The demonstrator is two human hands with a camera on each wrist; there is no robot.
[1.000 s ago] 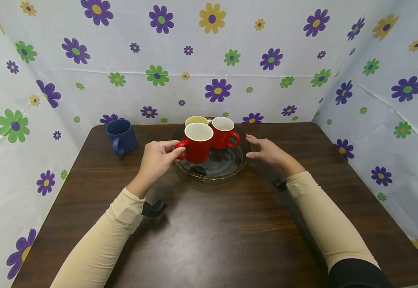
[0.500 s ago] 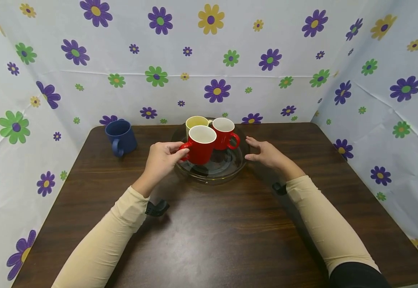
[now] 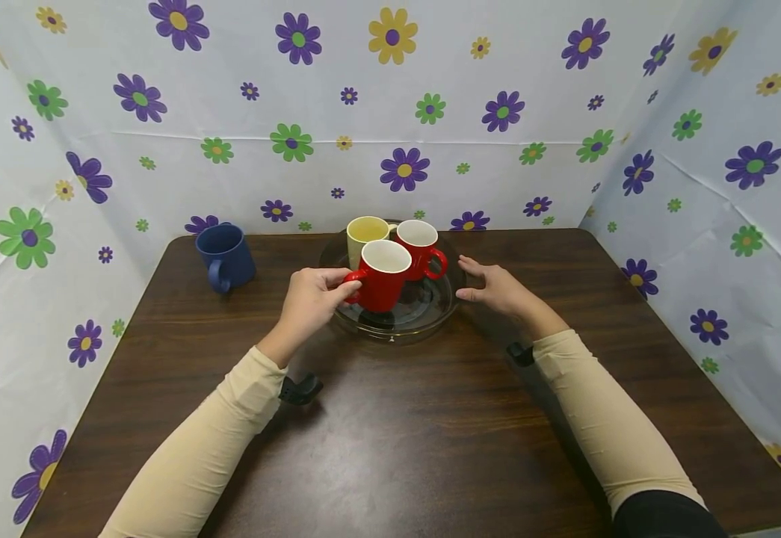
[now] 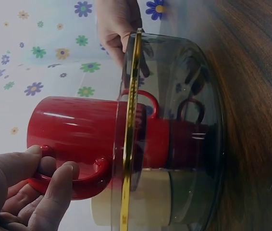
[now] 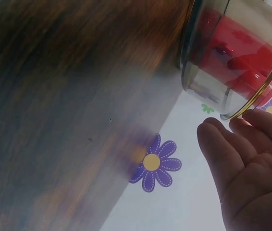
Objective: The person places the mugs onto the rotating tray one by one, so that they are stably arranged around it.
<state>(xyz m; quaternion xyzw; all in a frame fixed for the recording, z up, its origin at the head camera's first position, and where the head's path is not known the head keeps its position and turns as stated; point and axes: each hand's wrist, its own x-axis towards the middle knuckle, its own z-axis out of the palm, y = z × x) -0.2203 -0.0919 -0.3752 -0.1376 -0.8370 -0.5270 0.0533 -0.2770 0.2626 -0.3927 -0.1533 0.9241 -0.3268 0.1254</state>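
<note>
My left hand pinches the handle of a red mug with a white inside. In the left wrist view the mug's lower part shows behind the gold rim of a tinted glass bowl, its upper part above that rim. Inside the bowl stand a second red mug at the back right and a pale yellow mug at the back left, partly hidden by the held mug. My right hand has relaxed, spread fingers, its fingertips right at the bowl's right rim.
A dark blue mug stands at the back left of the brown wooden table, its handle turned to the front. Flower-printed white sheets hang behind the table and along both sides.
My left hand has moved the red mug a little right, toward the front and lower over the bowl, uncovering more of the yellow mug. My right hand has stayed at the rim.
</note>
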